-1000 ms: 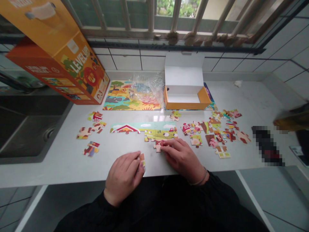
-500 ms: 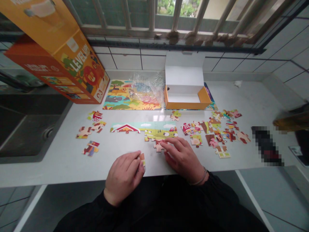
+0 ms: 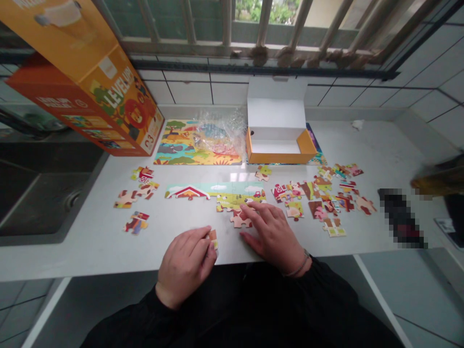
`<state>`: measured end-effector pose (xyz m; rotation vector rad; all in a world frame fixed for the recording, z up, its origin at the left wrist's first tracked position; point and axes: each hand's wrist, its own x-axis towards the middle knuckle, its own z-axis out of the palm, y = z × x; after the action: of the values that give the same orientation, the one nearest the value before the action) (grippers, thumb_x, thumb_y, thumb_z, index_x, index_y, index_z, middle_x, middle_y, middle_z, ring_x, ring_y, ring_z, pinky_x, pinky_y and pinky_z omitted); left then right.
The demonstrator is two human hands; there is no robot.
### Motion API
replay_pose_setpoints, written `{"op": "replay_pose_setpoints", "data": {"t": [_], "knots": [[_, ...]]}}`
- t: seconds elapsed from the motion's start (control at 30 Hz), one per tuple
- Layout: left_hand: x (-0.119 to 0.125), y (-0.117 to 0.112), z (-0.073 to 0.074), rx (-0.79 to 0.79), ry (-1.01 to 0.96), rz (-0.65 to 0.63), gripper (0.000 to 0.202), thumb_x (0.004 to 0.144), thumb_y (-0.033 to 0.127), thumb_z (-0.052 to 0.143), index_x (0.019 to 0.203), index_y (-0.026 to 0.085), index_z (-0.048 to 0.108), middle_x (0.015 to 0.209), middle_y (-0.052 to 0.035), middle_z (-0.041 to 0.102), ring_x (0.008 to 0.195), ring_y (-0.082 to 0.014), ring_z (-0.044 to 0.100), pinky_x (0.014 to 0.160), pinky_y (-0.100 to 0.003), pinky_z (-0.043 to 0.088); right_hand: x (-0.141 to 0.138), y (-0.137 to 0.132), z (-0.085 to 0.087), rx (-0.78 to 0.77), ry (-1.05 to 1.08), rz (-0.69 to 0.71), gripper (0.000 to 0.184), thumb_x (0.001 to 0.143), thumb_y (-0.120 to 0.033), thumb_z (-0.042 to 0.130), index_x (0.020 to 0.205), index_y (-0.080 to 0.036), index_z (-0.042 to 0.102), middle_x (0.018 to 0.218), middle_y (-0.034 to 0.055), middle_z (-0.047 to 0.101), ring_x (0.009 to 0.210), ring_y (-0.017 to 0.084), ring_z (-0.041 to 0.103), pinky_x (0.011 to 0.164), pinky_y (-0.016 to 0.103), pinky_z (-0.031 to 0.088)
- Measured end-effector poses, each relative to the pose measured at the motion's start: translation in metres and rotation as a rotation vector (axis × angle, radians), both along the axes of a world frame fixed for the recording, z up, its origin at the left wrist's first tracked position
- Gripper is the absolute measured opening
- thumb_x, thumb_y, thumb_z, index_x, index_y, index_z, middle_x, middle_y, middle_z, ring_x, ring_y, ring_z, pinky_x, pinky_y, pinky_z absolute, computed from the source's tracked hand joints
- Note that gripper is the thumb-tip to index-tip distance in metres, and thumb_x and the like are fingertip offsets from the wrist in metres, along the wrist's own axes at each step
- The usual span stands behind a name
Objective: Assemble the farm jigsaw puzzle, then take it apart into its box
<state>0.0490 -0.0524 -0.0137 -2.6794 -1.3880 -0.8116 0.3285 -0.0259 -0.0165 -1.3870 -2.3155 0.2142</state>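
Observation:
Near the counter's front edge, my left hand (image 3: 188, 261) is closed on a puzzle piece (image 3: 213, 238) with brown and light patches; most of the piece is hidden by the fingers. My right hand (image 3: 271, 234) lies with fingers apart, its fingertips at a brown-and-pink cow-patterned piece (image 3: 239, 218). That piece sits along the lower edge of the partly joined farm puzzle (image 3: 235, 195), which shows sheep, a red tractor and a red barn roof (image 3: 188, 193). Above my right hand lies a loose piece (image 3: 263, 173).
Several loose pieces (image 3: 136, 222) lie on the left, and several more (image 3: 329, 205) on the right. Behind stand an open orange box (image 3: 281, 157), a savanna picture board (image 3: 177, 145) under clear plastic wrap (image 3: 221, 130), and a tall "Level Up" box (image 3: 123, 106). A sink (image 3: 47, 193) is at left.
My right thumb has moved away from the index finger, and the fingers have spread and shifted slightly at the cow-patterned piece, uncovering more of it. My left hand stays in place.

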Motion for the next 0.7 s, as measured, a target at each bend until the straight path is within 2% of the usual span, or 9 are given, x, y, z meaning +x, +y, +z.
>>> {"op": "replay_pose_setpoints", "data": {"t": [0.07,0.17,0.23,0.33,0.4,0.47,0.57,0.7], "knots": [[0.0,0.0,-0.001,-0.001,0.001,0.0,0.007,0.099,0.013,0.071,0.101,0.02,0.067,0.125,-0.0114,0.08,0.111,-0.0291,0.075,0.098,-0.046,0.058,0.0,0.0,0.0,0.015,0.025,-0.003,0.066,0.107,-0.039,0.067,0.168,-0.024,0.045,0.157,0.0148,0.06,0.139,0.034,0.056,0.115,0.054,0.048],[0.0,0.0,-0.001,-0.002,0.002,-0.001,0.008,0.099,0.013,0.071,0.101,0.02,0.067,0.125,-0.0117,0.08,0.111,-0.0294,0.075,0.098,-0.046,0.058,0.0,0.0,0.001,0.005,-0.024,0.018,0.054,0.106,-0.038,0.069,0.159,-0.031,0.057,0.153,0.0111,0.062,0.136,0.034,0.057,0.114,0.055,0.048],[0.0,0.001,-0.001,0.002,0.0,-0.004,0.009,0.099,0.013,0.072,0.102,0.02,0.067,0.126,-0.0116,0.08,0.111,-0.0296,0.075,0.098,-0.047,0.058,0.0,0.001,0.002,0.001,-0.028,0.02,0.051,0.105,-0.037,0.07,0.155,-0.032,0.061,0.152,0.0105,0.063,0.134,0.034,0.058,0.113,0.055,0.049],[-0.001,0.001,-0.001,0.013,-0.002,-0.015,0.01,0.099,0.013,0.072,0.103,0.02,0.067,0.126,-0.0116,0.08,0.111,-0.0295,0.075,0.097,-0.047,0.059,0.0,0.0,0.002,0.027,0.037,-0.001,0.054,0.105,-0.035,0.071,0.156,-0.025,0.058,0.149,0.0134,0.065,0.134,0.033,0.059,0.113,0.054,0.051],[-0.002,0.001,-0.001,0.016,-0.004,-0.022,0.01,0.1,0.013,0.071,0.105,0.021,0.068,0.126,-0.0115,0.08,0.111,-0.0291,0.076,0.098,-0.046,0.059,0.0,0.0,0.003,0.056,0.069,-0.023,0.046,0.106,-0.031,0.068,0.15,-0.022,0.062,0.144,0.0139,0.067,0.132,0.032,0.061,0.112,0.051,0.052],[-0.003,0.001,-0.001,0.021,-0.009,-0.025,0.011,0.1,0.013,0.071,0.108,0.021,0.068,0.127,-0.0115,0.08,0.111,-0.0287,0.076,0.098,-0.046,0.059,0.001,-0.002,0.003,0.089,0.079,-0.069,0.036,0.107,-0.028,0.066,0.142,-0.022,0.067,0.137,0.0135,0.07,0.128,0.031,0.063,0.109,0.05,0.053],[-0.004,0.002,-0.002,0.037,-0.015,-0.029,0.013,0.101,0.014,0.07,0.112,0.02,0.069,0.126,-0.0118,0.08,0.111,-0.0287,0.076,0.098,-0.046,0.06,0.01,-0.006,0.001,0.122,0.078,-0.158,0.032,0.106,-0.026,0.065,0.138,-0.022,0.069,0.131,0.0132,0.072,0.122,0.031,0.065,0.106,0.05,0.053],[-0.004,0.003,-0.004,0.048,-0.011,-0.031,0.016,0.102,0.016,0.07,0.117,0.021,0.07,0.126,-0.0113,0.08,0.111,-0.0287,0.077,0.097,-0.045,0.061,0.037,-0.018,-0.003,0.149,0.044,-0.397,0.027,0.107,-0.028,0.064,0.133,-0.022,0.068,0.125,0.0143,0.072,0.117,0.033,0.064,0.106,0.055,0.052]]}}
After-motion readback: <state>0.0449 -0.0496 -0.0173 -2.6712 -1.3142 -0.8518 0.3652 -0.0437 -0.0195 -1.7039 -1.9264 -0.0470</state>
